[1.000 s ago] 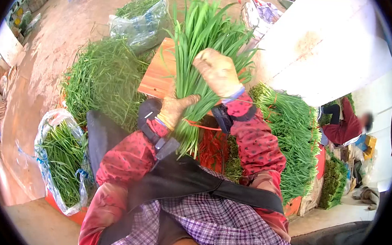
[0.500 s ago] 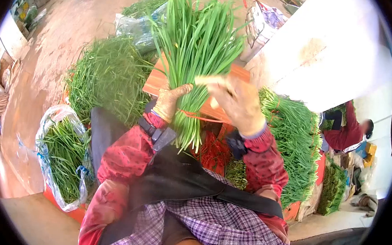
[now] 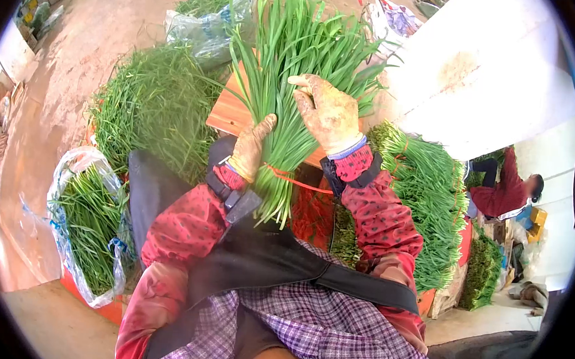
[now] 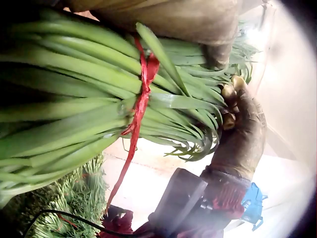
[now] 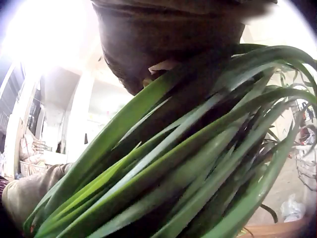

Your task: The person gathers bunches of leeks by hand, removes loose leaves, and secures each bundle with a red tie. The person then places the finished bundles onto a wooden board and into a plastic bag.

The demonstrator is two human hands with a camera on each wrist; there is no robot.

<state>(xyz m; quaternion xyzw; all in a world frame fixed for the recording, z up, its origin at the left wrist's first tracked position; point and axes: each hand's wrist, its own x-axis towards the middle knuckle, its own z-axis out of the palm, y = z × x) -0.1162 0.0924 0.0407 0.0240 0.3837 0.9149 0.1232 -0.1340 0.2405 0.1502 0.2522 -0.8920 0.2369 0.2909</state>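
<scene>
My gloved left hand (image 3: 251,148) grips a thick bunch of garlic chives (image 3: 288,54) low down, its thumb laid across the stems. Just below that hand, a red plastic tie (image 3: 294,178) goes round the bunch, with a loose end trailing right; the left wrist view shows the tie (image 4: 143,94) from close by. Over the right side of the leaves is my gloved right hand (image 3: 331,113), thumb and forefinger apart. Its bent fingertips (image 4: 229,94) lie right at the leaves in the left wrist view. Under the bunch is a wooden board (image 3: 229,113).
Tied chive bundles (image 3: 424,201) are stacked at my right. Loose greens (image 3: 153,112) heap up at my left, with a plastic bag of greens (image 3: 90,227) nearer me. Red ties (image 3: 313,214) lie below the board. Another person (image 3: 504,186) sits at the far right.
The right hand has come down from the leaves towards the stems, then gone back up over the leaves. The left hand keeps its hold, and the bunch has shifted slightly.
</scene>
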